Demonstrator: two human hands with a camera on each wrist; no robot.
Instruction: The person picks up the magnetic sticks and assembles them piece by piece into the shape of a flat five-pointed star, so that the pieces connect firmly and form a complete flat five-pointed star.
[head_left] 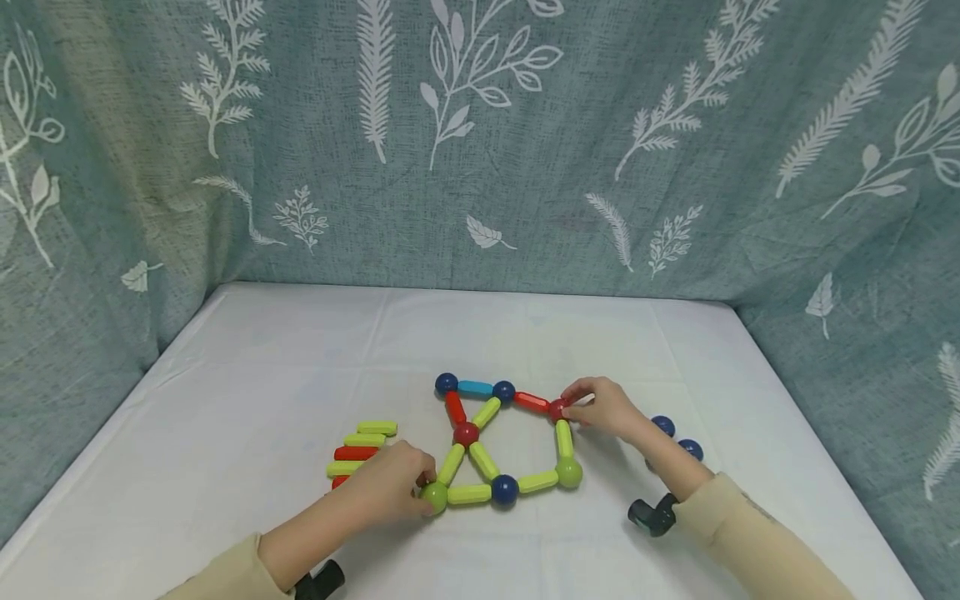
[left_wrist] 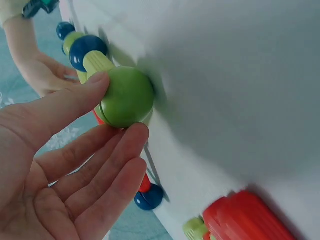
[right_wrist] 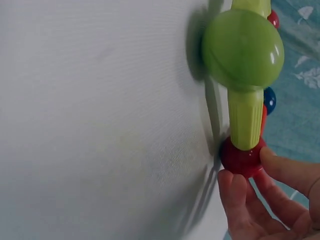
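Observation:
A flat frame of rods and balls lies on the white cloth, with a red ball (head_left: 466, 434) where several rods meet. My left hand (head_left: 393, 483) pinches the green ball (left_wrist: 127, 97) at its near left corner between thumb and fingers. At the far right corner, my right hand (head_left: 606, 407) holds a dark red ball (right_wrist: 242, 157) with thumb and fingertips. A yellow-green rod (right_wrist: 246, 120) joins that ball to another green ball (head_left: 569, 472). Along the near side sits a blue ball (head_left: 505, 490) between two rods; a light blue rod (head_left: 476, 389) runs along the far side.
Loose yellow-green rods (head_left: 377, 427) and red rods (head_left: 356, 453) lie left of the frame, partly behind my left forearm. Loose blue balls (head_left: 691, 450) rest beside my right forearm. A patterned green curtain (head_left: 480, 208) hangs behind the table (head_left: 315, 333).

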